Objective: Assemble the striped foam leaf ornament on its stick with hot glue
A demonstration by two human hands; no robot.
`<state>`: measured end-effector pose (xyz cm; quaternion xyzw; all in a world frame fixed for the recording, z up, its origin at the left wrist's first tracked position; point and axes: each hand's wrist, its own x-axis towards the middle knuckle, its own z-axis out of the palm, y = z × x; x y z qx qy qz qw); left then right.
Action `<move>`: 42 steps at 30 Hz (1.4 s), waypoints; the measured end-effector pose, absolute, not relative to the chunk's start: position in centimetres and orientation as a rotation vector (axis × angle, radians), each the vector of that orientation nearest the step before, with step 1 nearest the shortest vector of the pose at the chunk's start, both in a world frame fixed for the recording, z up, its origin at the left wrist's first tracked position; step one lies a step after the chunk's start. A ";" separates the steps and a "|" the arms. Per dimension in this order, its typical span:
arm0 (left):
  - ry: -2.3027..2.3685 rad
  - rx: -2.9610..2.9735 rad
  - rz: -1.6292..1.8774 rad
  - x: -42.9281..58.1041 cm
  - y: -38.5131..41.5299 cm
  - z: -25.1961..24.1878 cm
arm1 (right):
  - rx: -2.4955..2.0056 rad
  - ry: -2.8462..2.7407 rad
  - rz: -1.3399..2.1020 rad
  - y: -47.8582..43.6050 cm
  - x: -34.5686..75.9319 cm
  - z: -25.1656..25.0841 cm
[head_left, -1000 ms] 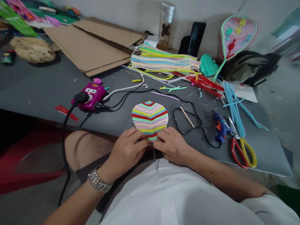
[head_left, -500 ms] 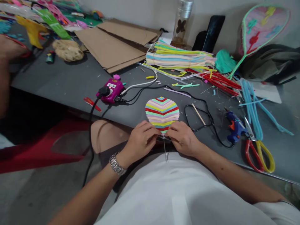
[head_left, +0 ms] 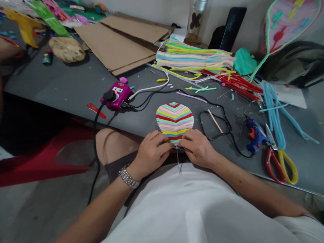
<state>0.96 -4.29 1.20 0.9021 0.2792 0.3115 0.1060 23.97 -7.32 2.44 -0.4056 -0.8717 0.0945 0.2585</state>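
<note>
One striped disc showed in my remote view over the counter's near edge, the left hand and right hand pinching its lower end, fingers hiding the sides there. I could not tell whether it touched the counter. The thin wire below faded against the white shirt; the bottle was cut off above

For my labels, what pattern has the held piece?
The held piece has multicoloured chevron stripes; head view.
</note>
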 end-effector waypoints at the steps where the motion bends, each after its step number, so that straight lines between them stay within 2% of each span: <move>1: 0.820 2.679 0.908 0.9 -4.3 1.2 | -1.100 -2.367 0.248 -7.3 24.0 2.4; 11: 0.781 2.677 1.010 0.6 -4.5 0.8 | -1.133 -2.458 0.082 -7.7 23.9 2.4; 42: 0.823 2.604 1.144 0.7 -4.7 -0.3 | -1.131 -2.453 0.050 -8.0 23.9 2.5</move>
